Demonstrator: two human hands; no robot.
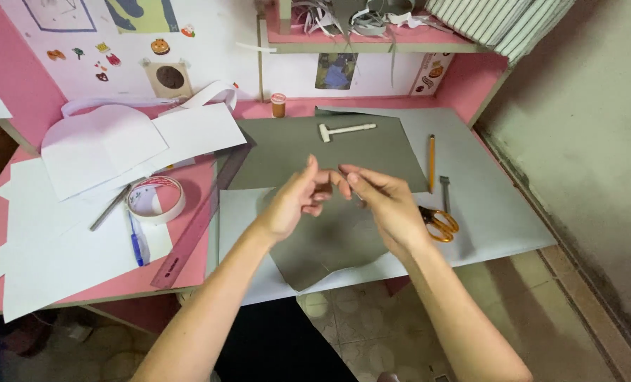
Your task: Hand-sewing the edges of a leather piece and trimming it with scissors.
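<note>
My left hand (298,201) and my right hand (389,205) meet fingertip to fingertip above a grey sheet (329,244) lying on the desk. Both hands have thumb and forefinger pinched close together. A small thin thing seems to sit between the right fingertips, too small to identify. What the left fingers pinch is not visible. A larger grey sheet (294,148) lies behind the hands, with a white T-shaped tool (345,130) on it.
Orange-handled scissors (439,223), a yellow pencil (432,159) and a light grey board (499,205) are at the right. A tape roll (156,199), a blue pen (136,240), a long ruler (195,233) and white papers (103,152) cover the pink desk's left. An orange spool (278,105) stands at the back.
</note>
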